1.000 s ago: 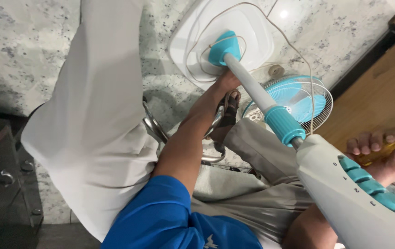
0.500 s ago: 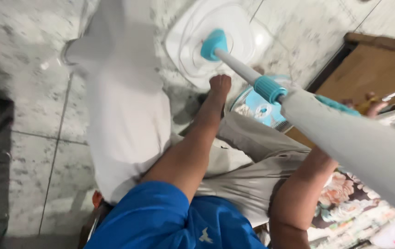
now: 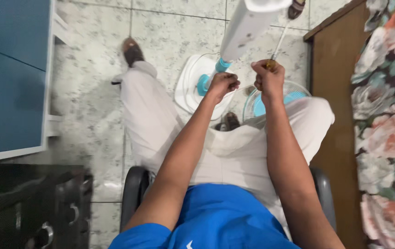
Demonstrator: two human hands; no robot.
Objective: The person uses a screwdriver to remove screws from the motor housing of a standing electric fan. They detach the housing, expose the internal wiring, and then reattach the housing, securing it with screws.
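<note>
I sit in a blue shirt and white trousers and look down at a pedestal fan. Its white column (image 3: 249,27) rises toward me from a teal collar (image 3: 221,66) and a round white base (image 3: 189,87) on the floor. My left hand (image 3: 223,85) is closed into a fist right beside the collar; what it pinches is hidden. My right hand (image 3: 269,79) grips the amber handle of a screwdriver (image 3: 280,39), whose thin metal shaft points up and away. The fan's wire grille with blue blades (image 3: 255,103) lies on the floor under my right hand.
A blue cabinet (image 3: 8,74) stands at the left, with dark furniture (image 3: 31,207) below it. A wooden edge (image 3: 331,92) and a floral cloth (image 3: 386,115) fill the right side. My sandalled foot (image 3: 133,50) rests on the speckled tile floor. I sit on a dark chair (image 3: 135,189).
The view has swung over my lap. The fan column now stands up between my knees. My right hand has come in from the right with the screwdriver, close to my left hand.
</note>
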